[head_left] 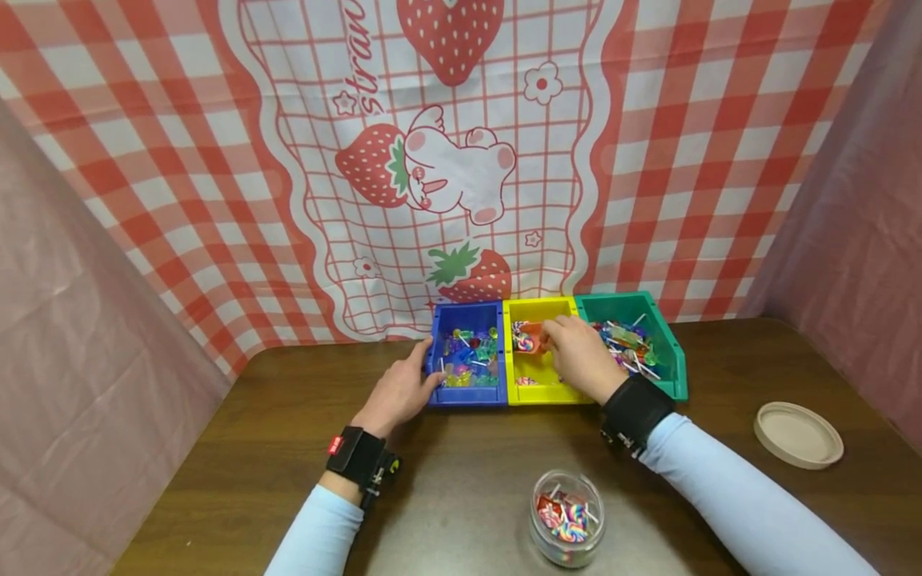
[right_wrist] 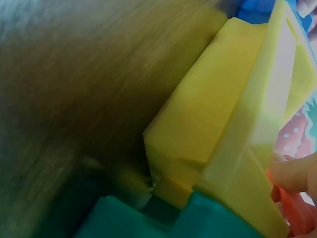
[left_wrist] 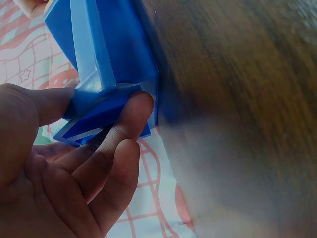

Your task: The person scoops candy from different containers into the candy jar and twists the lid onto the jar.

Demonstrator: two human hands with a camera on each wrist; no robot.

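My left hand (head_left: 398, 392) grips the left wall of the blue bin (head_left: 468, 398), its thumb over the near corner. In the left wrist view the fingers curl round the blue plastic edge (left_wrist: 94, 74). Inside that bin lie mixed clear and coloured candies (head_left: 468, 360). My right hand (head_left: 582, 356) reaches into the yellow bin (head_left: 543, 394) and pinches an orange scoop (head_left: 535, 330). Swirl lollipops (head_left: 524, 343) lie in the scoop. Close to the bin's front wall are a few more small sweets (head_left: 527, 382). The right wrist view shows the scoop's orange-red handle (right_wrist: 296, 210) among the fingers.
A green bin (head_left: 673, 372) with mixed candies and sticks adjoins the yellow one on the right. An uncapped glass jar (head_left: 567, 552) with lollipops stands near the front. A round beige lid (head_left: 798, 434) lies at right. Behind the bins hangs a checked strawberry cloth (head_left: 461, 184).
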